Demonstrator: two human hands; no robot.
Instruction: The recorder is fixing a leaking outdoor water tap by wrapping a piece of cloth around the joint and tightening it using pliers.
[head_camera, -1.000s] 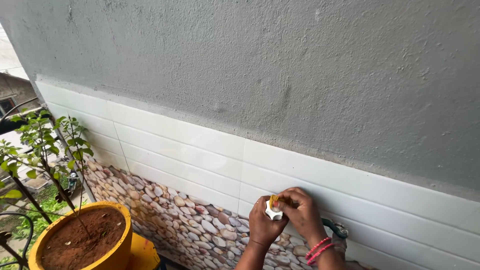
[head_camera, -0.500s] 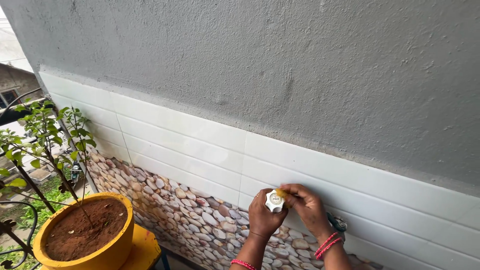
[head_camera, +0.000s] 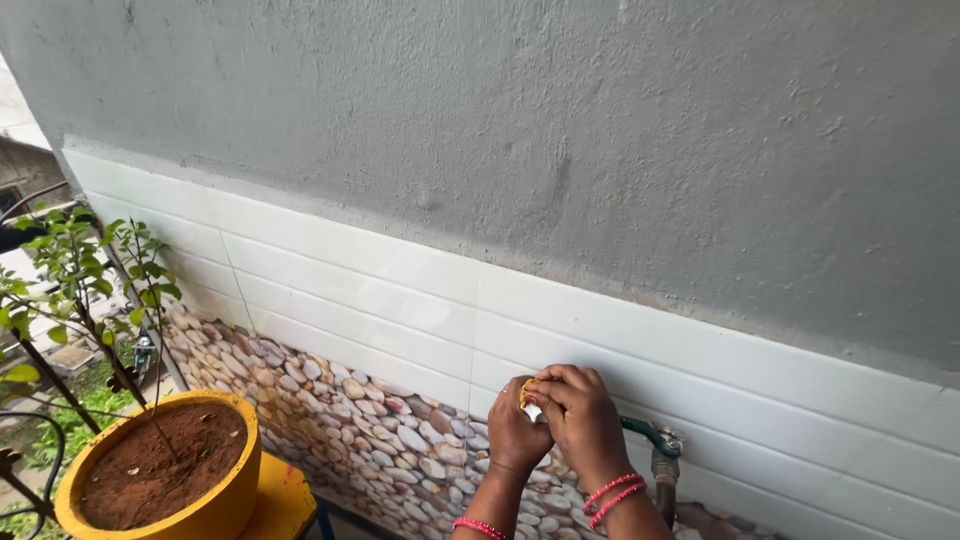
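Both hands close over a small white-and-yellow object against the tiled wall

The left hand (head_camera: 515, 432) and right hand (head_camera: 580, 420) fold their fingers around the small object (head_camera: 530, 408); it stays mostly hidden, so progress, heading and long axis cannot be told. A wall tap (head_camera: 658, 448) sits just beside.

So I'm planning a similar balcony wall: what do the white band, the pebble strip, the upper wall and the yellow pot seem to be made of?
White band: glazed ceramic tile, glossy with grout lines. Pebble strip: likely printed tile, flat and shiny. Upper wall: rough grey cement plaster, matte. Yellow pot: smooth painted surface; clay, cement or plastic, cannot tell.
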